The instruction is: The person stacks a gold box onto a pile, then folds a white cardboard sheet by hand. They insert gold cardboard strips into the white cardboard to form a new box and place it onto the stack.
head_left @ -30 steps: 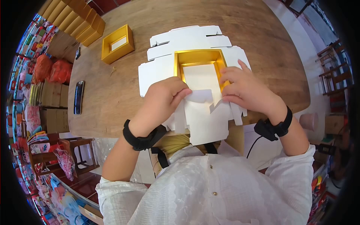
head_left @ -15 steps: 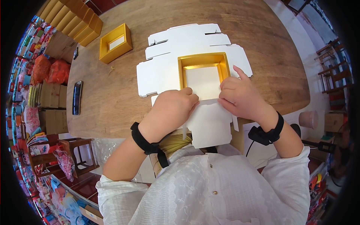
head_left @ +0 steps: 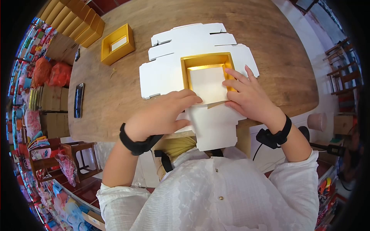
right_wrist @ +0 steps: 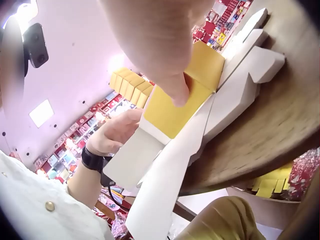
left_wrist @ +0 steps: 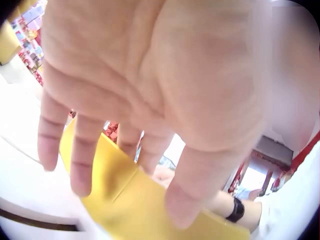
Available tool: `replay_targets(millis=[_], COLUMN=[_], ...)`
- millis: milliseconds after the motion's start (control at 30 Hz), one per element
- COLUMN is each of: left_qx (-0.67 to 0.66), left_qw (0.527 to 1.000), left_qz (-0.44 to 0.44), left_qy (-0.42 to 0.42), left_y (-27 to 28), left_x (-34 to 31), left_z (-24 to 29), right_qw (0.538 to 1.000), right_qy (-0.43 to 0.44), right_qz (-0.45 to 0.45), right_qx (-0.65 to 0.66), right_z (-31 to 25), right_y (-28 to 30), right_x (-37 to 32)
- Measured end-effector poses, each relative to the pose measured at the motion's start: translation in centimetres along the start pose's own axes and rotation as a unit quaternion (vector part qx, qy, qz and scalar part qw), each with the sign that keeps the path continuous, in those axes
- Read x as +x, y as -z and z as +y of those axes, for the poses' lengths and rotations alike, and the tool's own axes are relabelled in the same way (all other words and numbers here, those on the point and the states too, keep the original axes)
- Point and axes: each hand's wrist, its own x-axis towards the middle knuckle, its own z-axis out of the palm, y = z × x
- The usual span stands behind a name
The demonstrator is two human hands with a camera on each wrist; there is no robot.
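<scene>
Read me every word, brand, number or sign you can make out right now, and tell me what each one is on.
No text is legible in these pictures.
Gold box and white cardboard: no print shows.
Packaged goods in the background: too small and blurred to read.
Carton at lower left: too small to read.
Phone: dark, nothing readable.

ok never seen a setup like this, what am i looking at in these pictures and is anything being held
There's no robot: these are a person's bare hands. The widest picture comes from a camera on the head, looking down; each wrist camera gives one close-up. On the wooden table are a phone, a small gold box and a gold-walled box among white card flaps. The left hand and right hand touch that box; neither plainly grips it.
</scene>
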Motion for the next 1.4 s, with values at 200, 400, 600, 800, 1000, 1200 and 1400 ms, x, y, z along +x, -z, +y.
replay_targets(millis=[200, 400, 600, 800, 1000, 1200, 1400], left_qx=[0.242, 0.261, 0.230, 0.214, -0.114, -0.209, 0.088], left_qw=[0.970, 0.965, 0.973, 0.972, 0.983, 0.910, 0.974], left_qz=[-0.003, 0.022, 0.019, -0.060, -0.132, -0.045, 0.164], left_qy=[0.036, 0.023, 0.032, 0.078, 0.050, 0.354, 0.133], left_y=[-2.3, -2.8, -2.6, -1.3, 1.9, 0.6, -2.1], left_x=[-0.6, -0.9, -0.4, -0.4, -1.0, -0.8, -1.7], left_z=[0.8, 0.7, 0.6, 1.8, 0.2, 1.3, 3.1], right_qw=[0.999, 0.994, 0.994, 0.977, 0.946, 0.928, 0.922], right_qy=[0.033, 0.050, 0.092, 0.102, 0.009, -0.050, -0.104], right_qz=[-0.016, 0.031, 0.058, 0.175, 0.166, 0.182, 0.185], right_qx=[0.018, 0.093, 0.023, 0.069, 0.277, 0.323, 0.323], right_z=[-1.5, -1.6, -2.3, -2.2, -2.7, -3.2, -3.9], right_y=[0.2, 0.0, -3.1, -2.6, -2.5, -2.5, -2.3], right_x=[-0.1, -3.6, -5.1, -2.8, -2.3, -1.7, -1.4])
